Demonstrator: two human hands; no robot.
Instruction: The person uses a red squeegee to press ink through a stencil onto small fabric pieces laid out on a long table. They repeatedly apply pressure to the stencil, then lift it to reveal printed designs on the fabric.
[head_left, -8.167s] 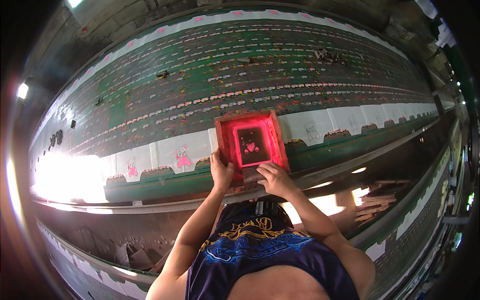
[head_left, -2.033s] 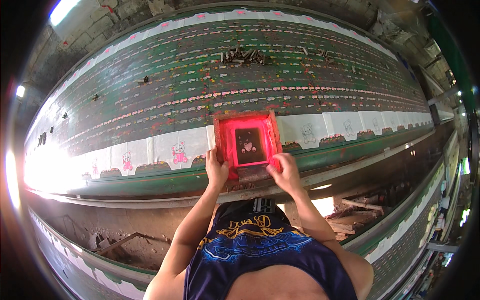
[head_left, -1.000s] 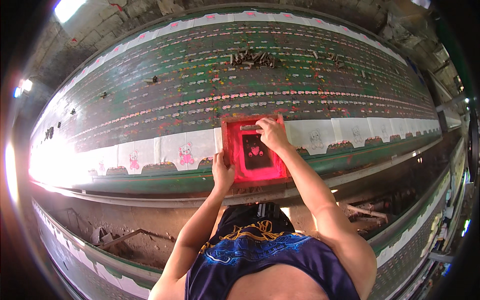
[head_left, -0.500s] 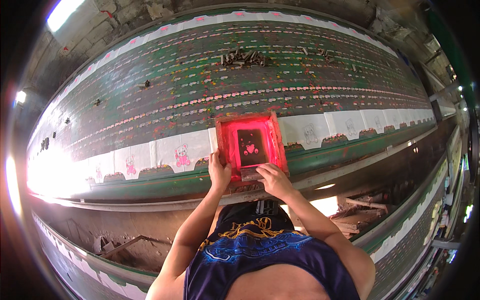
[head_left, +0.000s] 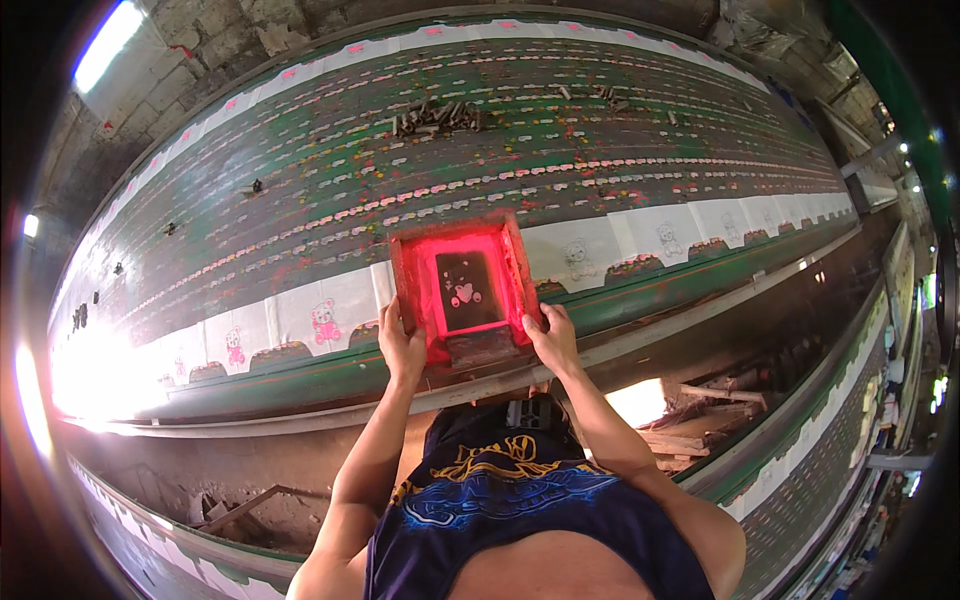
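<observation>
A wooden screen-printing frame [head_left: 516,262] with bright pink ink round its inner edges sits over the near strip of white cloth pieces. Its dark mesh window [head_left: 468,298] shows a small heart and paw-like shapes. My left hand [head_left: 402,348] grips the frame's left side near the front corner. On the opposite side, my right hand [head_left: 553,340] has its thumb and fingers closed round the frame's right edge. A flat squeegee [head_left: 477,350] lies inside the frame at the near end, touched by neither hand. Whether the frame is flat on the cloth or slightly raised, I cannot tell.
Left of the frame, white cloth pieces [head_left: 285,322] bear pink bear prints; those to the right [head_left: 650,232] carry bear outlines. The long green table [head_left: 330,375] has a rail [head_left: 300,425] along its near edge. Small cylinders [head_left: 437,117] are heaped farther back. Wood scraps [head_left: 690,430] lie below.
My right hand has let go of the squeegee and moved to the frame's right side. My left hand stays on the left side. The whole view has shifted a little.
</observation>
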